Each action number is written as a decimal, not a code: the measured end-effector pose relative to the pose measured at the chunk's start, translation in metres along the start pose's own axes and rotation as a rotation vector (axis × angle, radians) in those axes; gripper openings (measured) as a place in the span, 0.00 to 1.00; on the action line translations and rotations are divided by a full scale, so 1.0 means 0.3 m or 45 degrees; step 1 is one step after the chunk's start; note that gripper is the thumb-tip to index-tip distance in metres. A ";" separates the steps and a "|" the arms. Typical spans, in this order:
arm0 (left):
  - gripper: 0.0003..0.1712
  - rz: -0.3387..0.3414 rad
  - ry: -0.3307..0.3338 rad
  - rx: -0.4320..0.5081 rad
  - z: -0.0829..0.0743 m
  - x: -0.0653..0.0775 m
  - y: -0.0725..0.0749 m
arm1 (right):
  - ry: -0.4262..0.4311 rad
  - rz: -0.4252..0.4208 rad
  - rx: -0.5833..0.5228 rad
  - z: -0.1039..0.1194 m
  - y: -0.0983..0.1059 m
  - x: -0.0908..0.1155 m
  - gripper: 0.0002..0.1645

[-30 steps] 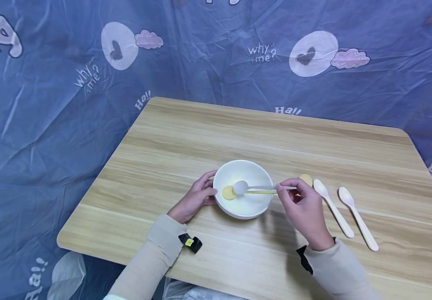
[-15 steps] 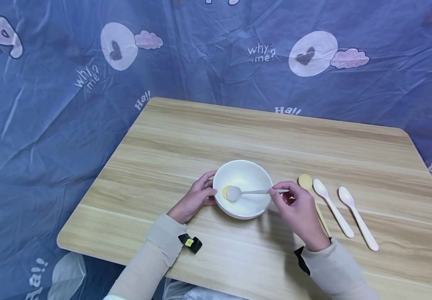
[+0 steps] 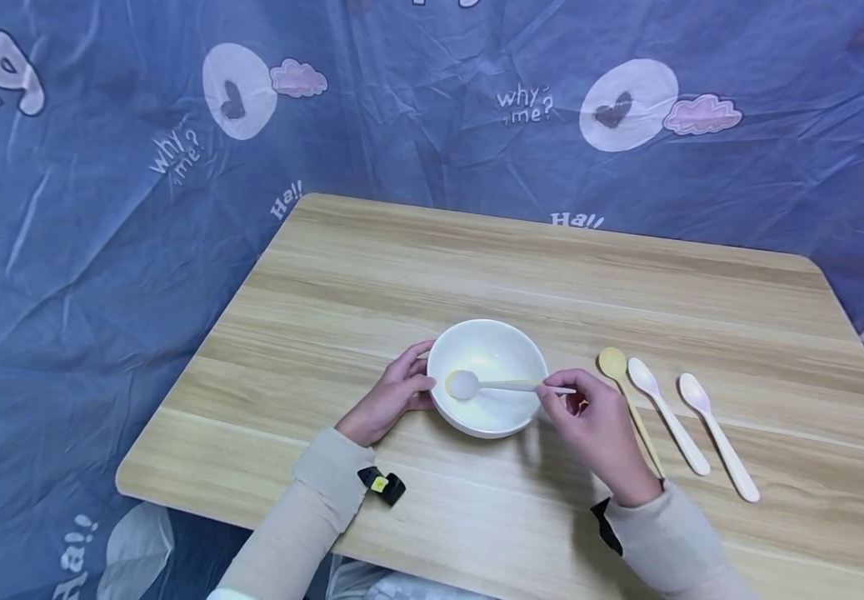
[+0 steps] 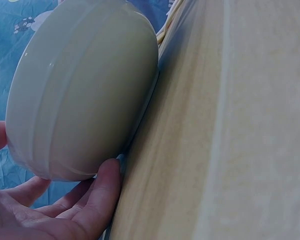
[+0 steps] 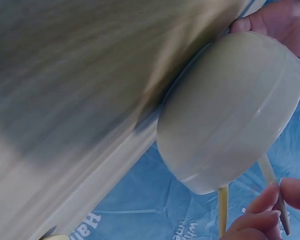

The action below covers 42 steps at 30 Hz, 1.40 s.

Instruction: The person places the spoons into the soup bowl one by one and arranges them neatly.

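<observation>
A white bowl (image 3: pixel 506 346) stands on the table. My left hand (image 3: pixel 394 390) holds its left side, thumb near the rim and fingers round the outer wall; the left wrist view shows a fingertip low against the bowl (image 4: pixel 95 90). My right hand (image 3: pixel 592 425) pinches a white spoon (image 3: pixel 465 385) by its handle. That spoon's head is inside the bowl, over the head of a yellow spoon, which is mostly hidden. In the right wrist view the yellow spoon's handle (image 5: pixel 223 210) sticks out past the rim, beside the pinched white handle (image 5: pixel 268 170).
To the right of my right hand lie another yellow spoon (image 3: pixel 612 363) and two white spoons, a nearer one (image 3: pixel 675 427) and a farther one (image 3: pixel 718 440). The wooden table (image 3: pixel 372 283) backs onto a blue printed curtain (image 3: pixel 432 125).
My right hand has shifted slightly left with the white spoon, whose head now covers most of the yellow spoon's head in the bowl. My left hand and the bowl have stayed put.
</observation>
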State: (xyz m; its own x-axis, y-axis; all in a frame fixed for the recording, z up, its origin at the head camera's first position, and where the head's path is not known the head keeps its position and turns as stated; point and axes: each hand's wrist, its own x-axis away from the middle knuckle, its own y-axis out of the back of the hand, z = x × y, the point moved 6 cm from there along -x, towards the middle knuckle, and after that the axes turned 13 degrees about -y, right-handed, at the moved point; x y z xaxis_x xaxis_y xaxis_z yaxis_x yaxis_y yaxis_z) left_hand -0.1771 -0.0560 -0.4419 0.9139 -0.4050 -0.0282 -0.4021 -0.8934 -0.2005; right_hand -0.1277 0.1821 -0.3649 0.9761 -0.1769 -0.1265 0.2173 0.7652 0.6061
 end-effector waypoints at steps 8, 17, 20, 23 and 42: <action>0.36 -0.001 -0.001 -0.002 0.002 -0.002 0.000 | -0.020 0.038 0.037 -0.021 0.007 0.011 0.03; 0.37 -0.010 0.000 0.005 -0.003 -0.001 0.001 | -0.069 0.091 0.081 -0.042 0.005 0.012 0.04; 0.37 -0.009 -0.004 0.011 -0.004 -0.002 0.000 | -0.080 0.111 0.095 -0.049 0.003 0.012 0.04; 0.37 -0.006 -0.004 0.011 -0.003 -0.002 0.000 | -0.088 0.126 0.114 -0.057 0.002 0.012 0.05; 0.36 -0.021 -0.002 0.005 -0.006 0.002 -0.004 | -0.012 0.044 0.179 -0.086 0.058 0.022 0.07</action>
State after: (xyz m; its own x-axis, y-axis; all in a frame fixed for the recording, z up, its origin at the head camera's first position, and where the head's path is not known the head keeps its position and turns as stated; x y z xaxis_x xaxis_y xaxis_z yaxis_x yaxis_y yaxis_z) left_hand -0.1763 -0.0554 -0.4399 0.9205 -0.3898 -0.0261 -0.3866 -0.8992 -0.2048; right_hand -0.1172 0.2101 -0.3755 0.9826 -0.1584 -0.0966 0.1792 0.6769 0.7139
